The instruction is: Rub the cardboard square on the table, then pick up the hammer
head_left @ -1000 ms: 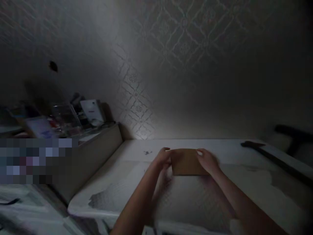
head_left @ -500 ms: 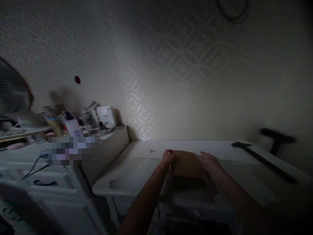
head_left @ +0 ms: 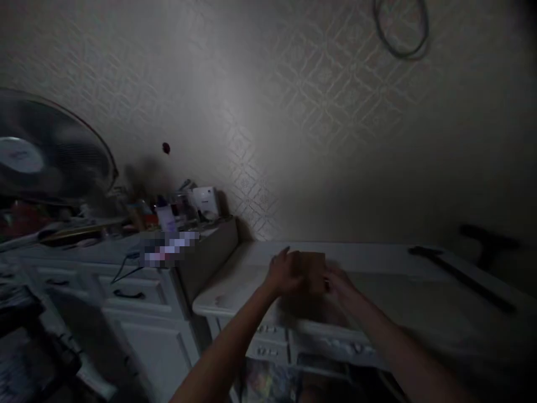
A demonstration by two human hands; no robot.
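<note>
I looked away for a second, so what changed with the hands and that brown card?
Both hands have closed inward on the brown card, which now looks narrower, perhaps folded; blur hides it. The view swung left, revealing a fan. The card stays over the white table.

single head-worn view, facing forward and down over the white worktop (head_left: 419,291) toward the patterned wall (head_left: 293,112), at arm's length.

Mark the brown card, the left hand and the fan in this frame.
brown card (head_left: 312,268), head view, on its flat face between the hands.
left hand (head_left: 283,272), head view, on the back of the hand.
fan (head_left: 46,151), head view, on its round guard.
</note>
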